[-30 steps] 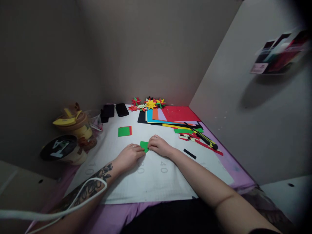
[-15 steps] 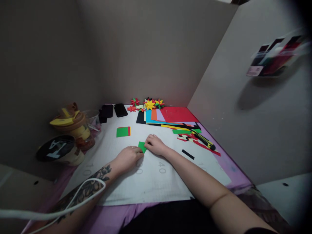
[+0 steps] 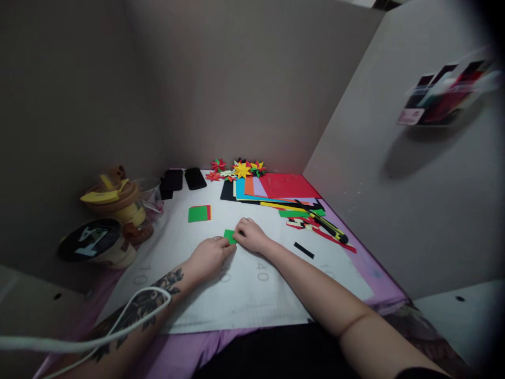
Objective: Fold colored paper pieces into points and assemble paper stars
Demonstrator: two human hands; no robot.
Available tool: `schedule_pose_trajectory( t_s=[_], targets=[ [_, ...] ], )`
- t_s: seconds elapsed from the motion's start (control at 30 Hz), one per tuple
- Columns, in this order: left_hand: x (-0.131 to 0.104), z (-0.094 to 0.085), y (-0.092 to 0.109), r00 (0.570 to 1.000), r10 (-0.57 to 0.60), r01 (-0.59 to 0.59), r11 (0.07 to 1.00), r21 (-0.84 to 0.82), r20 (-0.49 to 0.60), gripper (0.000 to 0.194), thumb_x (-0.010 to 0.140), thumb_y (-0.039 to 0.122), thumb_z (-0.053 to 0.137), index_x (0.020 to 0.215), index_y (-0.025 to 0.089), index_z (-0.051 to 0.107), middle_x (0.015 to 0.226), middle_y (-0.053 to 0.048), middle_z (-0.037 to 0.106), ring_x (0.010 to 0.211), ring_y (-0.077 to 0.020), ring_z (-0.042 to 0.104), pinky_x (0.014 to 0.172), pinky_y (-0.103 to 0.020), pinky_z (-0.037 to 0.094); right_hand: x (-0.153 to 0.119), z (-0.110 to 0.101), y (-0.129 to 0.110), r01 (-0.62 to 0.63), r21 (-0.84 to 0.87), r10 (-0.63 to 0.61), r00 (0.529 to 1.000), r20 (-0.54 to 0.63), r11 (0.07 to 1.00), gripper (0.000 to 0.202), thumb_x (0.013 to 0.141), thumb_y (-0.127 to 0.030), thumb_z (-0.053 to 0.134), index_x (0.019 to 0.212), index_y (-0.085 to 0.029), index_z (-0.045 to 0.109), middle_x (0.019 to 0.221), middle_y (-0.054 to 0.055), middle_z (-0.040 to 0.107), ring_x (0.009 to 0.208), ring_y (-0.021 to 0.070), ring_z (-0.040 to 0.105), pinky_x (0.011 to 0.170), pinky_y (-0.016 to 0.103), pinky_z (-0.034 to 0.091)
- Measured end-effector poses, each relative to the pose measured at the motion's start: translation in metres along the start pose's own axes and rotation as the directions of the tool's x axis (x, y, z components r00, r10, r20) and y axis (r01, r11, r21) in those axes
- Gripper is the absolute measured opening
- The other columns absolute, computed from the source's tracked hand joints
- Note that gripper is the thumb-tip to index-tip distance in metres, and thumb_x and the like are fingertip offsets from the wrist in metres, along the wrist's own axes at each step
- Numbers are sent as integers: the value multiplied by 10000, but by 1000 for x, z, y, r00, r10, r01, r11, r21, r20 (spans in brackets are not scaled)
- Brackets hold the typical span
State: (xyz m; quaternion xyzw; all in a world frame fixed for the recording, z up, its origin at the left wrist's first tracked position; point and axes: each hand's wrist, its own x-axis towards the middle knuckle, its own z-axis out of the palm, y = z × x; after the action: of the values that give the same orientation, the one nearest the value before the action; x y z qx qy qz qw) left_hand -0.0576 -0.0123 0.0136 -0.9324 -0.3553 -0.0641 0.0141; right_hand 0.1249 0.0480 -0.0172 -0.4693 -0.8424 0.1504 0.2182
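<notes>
A small piece of green paper lies on the white sheet between my two hands. My left hand is closed with its fingertips on the paper's lower left side. From the right, my right hand pinches the paper's right edge with curled fingers. Part of the paper is hidden beneath the fingers, so I cannot tell how it is folded. Just beyond my left hand is a stack of square papers, green on top with red and yellow showing at its edge.
Folded paper stars sit at the back, behind coloured sheets. A yellow-black utility knife lies over paper scraps at right, near a black strip. Pots and phones stand at left. A white cable crosses my left forearm.
My left fingers have shifted slightly right along the lower edge of the green paper, covering more of it. My right hand has stayed nearly still.
</notes>
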Motion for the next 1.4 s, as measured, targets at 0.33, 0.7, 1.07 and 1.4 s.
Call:
schedule_pose_trajectory(
  t_s=[0.33,0.7,1.07,1.4],
  targets=[
    [-1,4,0,1000,1,-1,1000,-20,-13,257,810,132,459,1008,184,613,857,-83,601,822,-213,547,694,-319,457,1,3,-2,-47,0,47,998,-30,999,85,771,-197,583,693,-171,604,787,30,539,822,164,488,768,282,377],
    [1,0,4,1000,14,-14,1000,20,12,207,843,154,436,943,152,617,824,-90,593,817,-206,557,721,-333,458,-2,3,-5,-75,-73,72,997,-37,995,78,789,-234,576,732,-181,578,825,38,533,847,177,465,746,284,363],
    [0,-1,12,999,-30,28,998,60,34,175,819,139,451,919,137,595,852,-95,576,800,-228,547,674,-347,442,-5,-10,15,-224,-74,196,941,-276,972,76,779,-190,565,853,-189,548,880,75,546,871,233,474,774,378,405],
    [-1,-5,10,998,-13,10,998,67,58,211,832,147,437,958,146,605,875,-92,598,751,-210,563,662,-341,445,-32,-10,1,401,49,-401,916,-19,915,258,802,-85,492,941,-204,674,936,59,674,877,182,563,812,328,466]
  ],
)
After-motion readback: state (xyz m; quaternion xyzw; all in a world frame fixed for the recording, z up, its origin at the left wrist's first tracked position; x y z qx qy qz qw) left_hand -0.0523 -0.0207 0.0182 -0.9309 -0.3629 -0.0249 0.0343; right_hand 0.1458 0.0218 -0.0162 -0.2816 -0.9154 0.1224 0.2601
